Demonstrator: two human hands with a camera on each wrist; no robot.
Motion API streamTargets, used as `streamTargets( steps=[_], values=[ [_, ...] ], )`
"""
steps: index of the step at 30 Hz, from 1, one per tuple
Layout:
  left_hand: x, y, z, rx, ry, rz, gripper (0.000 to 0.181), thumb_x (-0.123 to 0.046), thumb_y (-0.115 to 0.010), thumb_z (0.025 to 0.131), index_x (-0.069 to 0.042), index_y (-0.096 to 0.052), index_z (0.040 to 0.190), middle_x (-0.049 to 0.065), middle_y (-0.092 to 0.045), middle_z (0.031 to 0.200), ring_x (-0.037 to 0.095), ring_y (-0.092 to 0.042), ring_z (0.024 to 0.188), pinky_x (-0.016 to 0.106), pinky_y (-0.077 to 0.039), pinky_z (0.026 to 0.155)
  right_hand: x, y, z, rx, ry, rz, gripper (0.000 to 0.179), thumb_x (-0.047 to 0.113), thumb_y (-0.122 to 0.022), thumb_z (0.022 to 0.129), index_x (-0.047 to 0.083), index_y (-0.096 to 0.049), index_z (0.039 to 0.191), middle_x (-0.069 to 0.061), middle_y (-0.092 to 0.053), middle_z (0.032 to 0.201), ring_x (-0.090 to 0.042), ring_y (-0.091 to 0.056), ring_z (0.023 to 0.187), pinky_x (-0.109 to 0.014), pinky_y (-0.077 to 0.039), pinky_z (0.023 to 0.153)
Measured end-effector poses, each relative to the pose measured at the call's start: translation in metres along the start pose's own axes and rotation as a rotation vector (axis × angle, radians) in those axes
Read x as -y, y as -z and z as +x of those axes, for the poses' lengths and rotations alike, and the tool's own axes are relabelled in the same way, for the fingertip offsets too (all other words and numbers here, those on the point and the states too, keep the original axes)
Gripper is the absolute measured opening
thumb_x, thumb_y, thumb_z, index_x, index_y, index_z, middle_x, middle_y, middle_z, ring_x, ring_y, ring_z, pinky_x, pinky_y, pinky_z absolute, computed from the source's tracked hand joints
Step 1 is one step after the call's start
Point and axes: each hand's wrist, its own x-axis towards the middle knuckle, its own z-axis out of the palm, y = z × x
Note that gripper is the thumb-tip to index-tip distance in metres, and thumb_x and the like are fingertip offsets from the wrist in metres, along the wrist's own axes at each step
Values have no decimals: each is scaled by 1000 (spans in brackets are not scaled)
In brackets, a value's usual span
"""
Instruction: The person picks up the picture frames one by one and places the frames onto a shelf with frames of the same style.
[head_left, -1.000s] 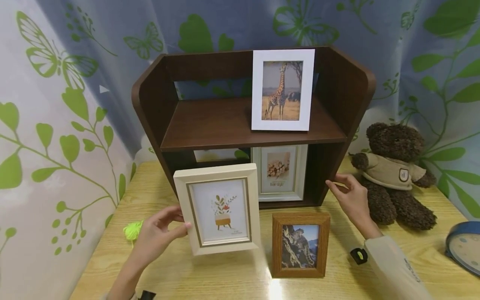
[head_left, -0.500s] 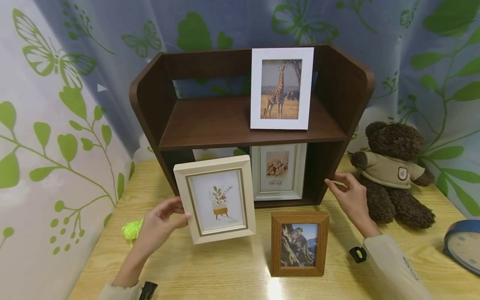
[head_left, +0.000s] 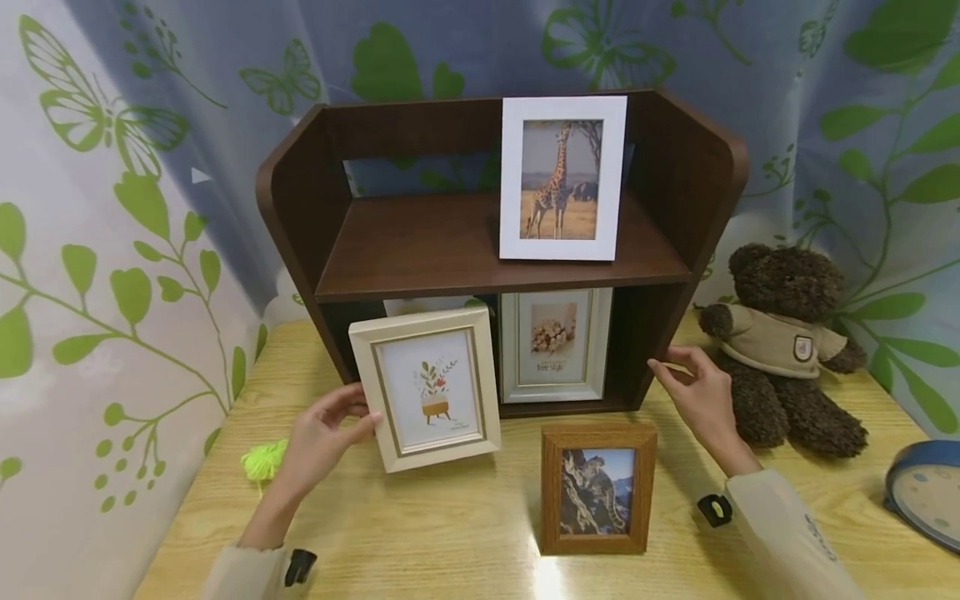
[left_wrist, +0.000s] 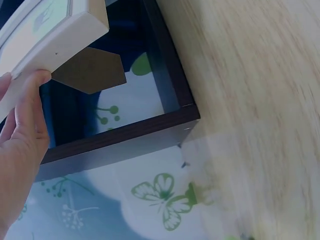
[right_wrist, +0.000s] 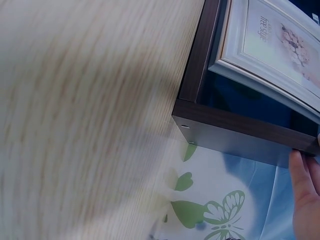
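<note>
My left hand (head_left: 321,437) grips a cream picture frame (head_left: 360,367) by its left edge, thumb on the front. The frame shows a potted plant print and hangs tilted above the table, before the lower left compartment of a dark brown shelf (head_left: 420,242). In the left wrist view, the frame's brown stand (left_wrist: 92,72) sticks out behind it. With my right hand (head_left: 702,400) I hold the front edge of the shelf's right side panel, thumb on one side and fingers on the other. A silvery frame with a flower picture (head_left: 512,358) stands in the lower right compartment.
On the upper shelf stands a white giraffe frame (head_left: 512,183). A brown wooden frame with a leopard picture (head_left: 551,492) stands on the table (head_left: 420,542). Right of the shelf sit a teddy bear (head_left: 783,342) and a blue clock (head_left: 918,467); green yarn (head_left: 262,460) lies left.
My left hand has moved the cream frame back toward the lower left compartment, tilting and turning it slightly. My right hand keeps its place on the shelf's side panel.
</note>
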Motion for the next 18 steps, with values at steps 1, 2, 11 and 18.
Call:
streamTargets(
  steps=[1, 2, 11, 18],
  values=[
    [2, 0, 2, 1, -1, -12, 42, -1, -73, 81, 10, -58, 118, -2, -64, 92, 2, -60, 87, 18, -54, 71, 0, 0, 0, 0, 0, -4, 26, 11, -68, 89, -5, -61, 107, -21, -63, 105, 21, -52, 80, 0, -44, 69],
    [3, -1, 3, 1, -4, -23, 41, 0, -73, 81, 10, -58, 118, -3, -64, 91, 3, -60, 87, 18, -54, 69, -1, 0, 0, 3, 1, -5, 26, 11, -68, 89, -5, -61, 107, -21, -63, 105, 21, -52, 80, 0, -44, 69],
    [13, -2, 13, 17, 19, -71, 41, -3, -71, 84, 9, -56, 120, -8, -64, 89, 3, -60, 85, 21, -56, 69, 0, 0, 0, 6, 4, 6, 26, 11, -68, 89, -5, -61, 107, -21, -62, 105, 19, -53, 81, -1, -45, 70],
    [19, -5, 21, 19, 40, -92, 44, -5, -70, 86, 8, -54, 125, -6, -65, 93, 7, -61, 89, 22, -56, 72, 1, 1, 0, 5, 12, 6, 25, 10, -68, 88, -6, -61, 107, -22, -62, 105, 21, -52, 80, -1, -45, 70]
  ],
)
